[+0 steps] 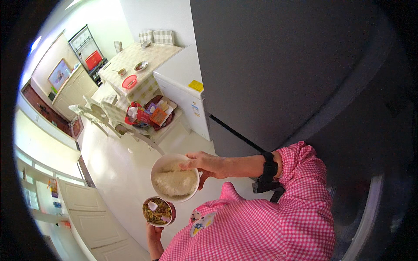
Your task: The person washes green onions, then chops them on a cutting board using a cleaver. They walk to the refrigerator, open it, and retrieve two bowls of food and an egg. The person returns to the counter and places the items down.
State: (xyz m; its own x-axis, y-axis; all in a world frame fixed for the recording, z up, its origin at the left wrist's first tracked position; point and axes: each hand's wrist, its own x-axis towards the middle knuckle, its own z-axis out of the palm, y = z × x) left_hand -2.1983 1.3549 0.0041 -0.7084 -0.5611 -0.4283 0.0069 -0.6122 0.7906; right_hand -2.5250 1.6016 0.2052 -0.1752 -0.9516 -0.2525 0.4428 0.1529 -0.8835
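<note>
In my right hand [207,166] is a round white bowl [158,191] of pale, grainy food [176,182] that looks like rice. The thumb reaches over the rim, and some fingers are hidden behind the bowl. Lower down, my left hand [154,233] grips a paper tub [173,213] with a dark red outer side. Greenish-brown shredded food [155,213] fills it, with a few pale pieces on top. The two vessels are close together, the bowl nearer the refrigerator, both held above the pale floor.
A tall dark grey refrigerator [277,75] stands close on the right, beside a white chest freezer [178,73]. Beyond, a cloth-covered dining table [130,58] carries a red basin [129,81] and dishes. A red bag [140,114] and boxes rest on a chair; more chairs [88,114] stand nearby.
</note>
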